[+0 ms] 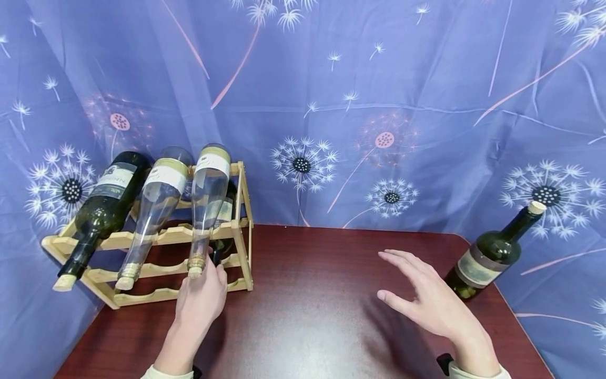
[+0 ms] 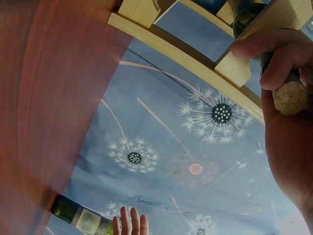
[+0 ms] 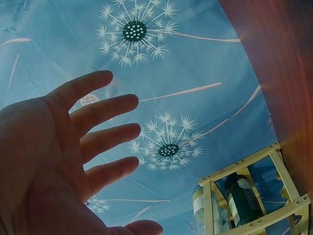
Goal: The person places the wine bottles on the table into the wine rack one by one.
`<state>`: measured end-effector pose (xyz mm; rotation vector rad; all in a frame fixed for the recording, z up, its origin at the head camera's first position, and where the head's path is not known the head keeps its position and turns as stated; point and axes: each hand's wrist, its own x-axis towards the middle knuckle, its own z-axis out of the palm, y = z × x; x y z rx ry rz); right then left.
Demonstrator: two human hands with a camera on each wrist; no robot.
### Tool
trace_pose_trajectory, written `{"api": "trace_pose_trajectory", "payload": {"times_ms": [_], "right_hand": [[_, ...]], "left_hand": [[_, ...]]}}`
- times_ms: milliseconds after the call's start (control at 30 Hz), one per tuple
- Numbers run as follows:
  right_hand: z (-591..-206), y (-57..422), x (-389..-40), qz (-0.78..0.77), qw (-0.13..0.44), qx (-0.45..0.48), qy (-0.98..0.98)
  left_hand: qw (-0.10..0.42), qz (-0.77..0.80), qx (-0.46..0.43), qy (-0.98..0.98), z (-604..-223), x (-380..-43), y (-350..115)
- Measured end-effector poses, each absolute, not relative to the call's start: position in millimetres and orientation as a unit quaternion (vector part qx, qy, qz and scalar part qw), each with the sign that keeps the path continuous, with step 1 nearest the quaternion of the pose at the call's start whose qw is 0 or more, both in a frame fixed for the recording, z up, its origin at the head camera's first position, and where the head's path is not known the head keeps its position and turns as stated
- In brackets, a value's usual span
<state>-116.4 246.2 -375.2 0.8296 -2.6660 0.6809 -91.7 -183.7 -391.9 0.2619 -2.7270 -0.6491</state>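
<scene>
My left hand (image 1: pixel 202 297) grips the neck of a dark green wine bottle (image 1: pixel 225 213) lying in the middle tier of the wooden wine rack (image 1: pixel 241 247), at its right end. In the left wrist view, the fingers curl round that neck and the cork (image 2: pixel 290 98) pokes out beside them. Most of this bottle is hidden behind the rack and a clear bottle (image 1: pixel 210 184) on the top tier. My right hand (image 1: pixel 428 297) hovers over the table with its fingers spread and holds nothing. Behind it to the right, a corked green bottle (image 1: pixel 487 255) stands upright.
Also on the rack's top tier lie another clear bottle (image 1: pixel 158 210) and a dark bottle (image 1: pixel 106 202), corks toward me. The rack stands at the left on a dark red wooden table (image 1: pixel 303 305). A blue dandelion-print curtain (image 1: pixel 331 131) hangs behind.
</scene>
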Motion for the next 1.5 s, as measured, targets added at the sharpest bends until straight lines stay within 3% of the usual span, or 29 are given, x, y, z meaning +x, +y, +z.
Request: {"api": "trace_pose_trajectory", "payload": {"times_ms": [433,833,1167,1500], "right_hand": [[-370.1,255.0,-116.7,0.24,0.149,0.272,-0.92],[-354.2,275.0,-113.2,0.27,0.251,0.188,-0.91],[-351.7,287.3,-112.9,0.28,0.272,0.166,-0.905],[-349.7,293.7,-111.1,0.281,0.284,0.125,-0.908]], "left_hand": [[0.252,-0.174,0.024,-0.952,-392.6,-82.6,-180.8],[0.18,-0.162,0.085,-0.966,-376.9,-75.0,-180.6],[0.234,-0.105,0.06,-0.965,-370.0,-58.6,-174.3],[0.164,-0.086,0.04,-0.982,-363.1,-39.2,-160.8]]}}
